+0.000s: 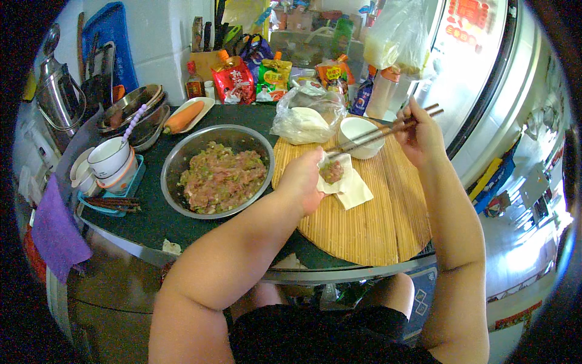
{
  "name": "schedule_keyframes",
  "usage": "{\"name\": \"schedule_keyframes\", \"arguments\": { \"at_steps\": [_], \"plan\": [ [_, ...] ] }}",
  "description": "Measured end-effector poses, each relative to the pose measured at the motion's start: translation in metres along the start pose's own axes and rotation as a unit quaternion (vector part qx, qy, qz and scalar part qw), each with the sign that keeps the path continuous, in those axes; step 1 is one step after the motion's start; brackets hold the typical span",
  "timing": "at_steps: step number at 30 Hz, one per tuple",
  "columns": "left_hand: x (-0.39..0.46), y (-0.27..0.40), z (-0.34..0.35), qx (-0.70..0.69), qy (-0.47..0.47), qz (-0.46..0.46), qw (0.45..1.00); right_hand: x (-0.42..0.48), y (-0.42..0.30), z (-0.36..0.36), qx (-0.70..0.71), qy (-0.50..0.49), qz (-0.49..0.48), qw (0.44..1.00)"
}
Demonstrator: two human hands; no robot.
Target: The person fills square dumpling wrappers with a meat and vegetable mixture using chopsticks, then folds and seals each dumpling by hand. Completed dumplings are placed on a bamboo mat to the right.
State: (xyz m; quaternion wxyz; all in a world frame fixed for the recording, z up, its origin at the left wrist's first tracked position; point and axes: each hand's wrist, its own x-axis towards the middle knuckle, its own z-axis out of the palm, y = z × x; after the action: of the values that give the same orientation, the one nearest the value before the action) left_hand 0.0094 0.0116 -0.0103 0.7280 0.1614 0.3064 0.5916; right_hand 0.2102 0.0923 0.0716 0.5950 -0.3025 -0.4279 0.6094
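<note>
A pale wonton wrapper (343, 178) with a lump of minced meat filling (332, 172) on it lies in my left hand (305, 179), above the round bamboo mat (363, 236). Just beyond its edge, more pale wrappers (356, 194) rest on the mat. My right hand (420, 134) grips a pair of brown chopsticks (386, 130), whose tips reach over the wrapper's far edge. To the left, a steel bowl (169, 191) holds meat mixed with chopped greens (223, 177). Behind the hands stand a small white bowl (362, 136) and a clear plastic bag of wrappers (309, 120).
A carrot (185, 116) lies on a white dish (207, 107) at the back left. Stacked bowls (112, 159) and a blue basket (141, 170) with more chopsticks stand at the left edge. Seasoning pouches (233, 79) and bottles line the back. A plastic bag (395, 41) hangs at the right.
</note>
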Motion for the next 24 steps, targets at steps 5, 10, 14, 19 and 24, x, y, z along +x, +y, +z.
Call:
{"name": "schedule_keyframes", "arguments": {
  "at_steps": [5, 10, 14, 19, 24],
  "plan": [
    [0.006, -0.002, -0.010, 0.010, 0.003, 0.005, 1.000, -0.016, 0.029, 0.092, -0.039, -0.072, -0.054, 0.995],
    [-0.006, -0.001, 0.003, 0.043, 0.022, 0.012, 0.999, -0.013, 0.076, 0.134, -0.355, -0.186, -0.100, 0.911],
    [0.003, -0.005, -0.004, 0.058, 0.018, 0.021, 0.998, -0.015, 0.080, 0.130, -0.420, -0.216, -0.038, 0.881],
    [0.007, -0.004, -0.007, 0.034, -0.043, 0.034, 0.998, -0.026, 0.043, 0.076, -0.452, -0.269, 0.005, 0.850],
    [0.006, 0.000, -0.010, 0.036, -0.060, -0.006, 0.998, -0.063, 0.019, 0.039, -0.602, -0.303, -0.291, 0.679]
  ]
}}
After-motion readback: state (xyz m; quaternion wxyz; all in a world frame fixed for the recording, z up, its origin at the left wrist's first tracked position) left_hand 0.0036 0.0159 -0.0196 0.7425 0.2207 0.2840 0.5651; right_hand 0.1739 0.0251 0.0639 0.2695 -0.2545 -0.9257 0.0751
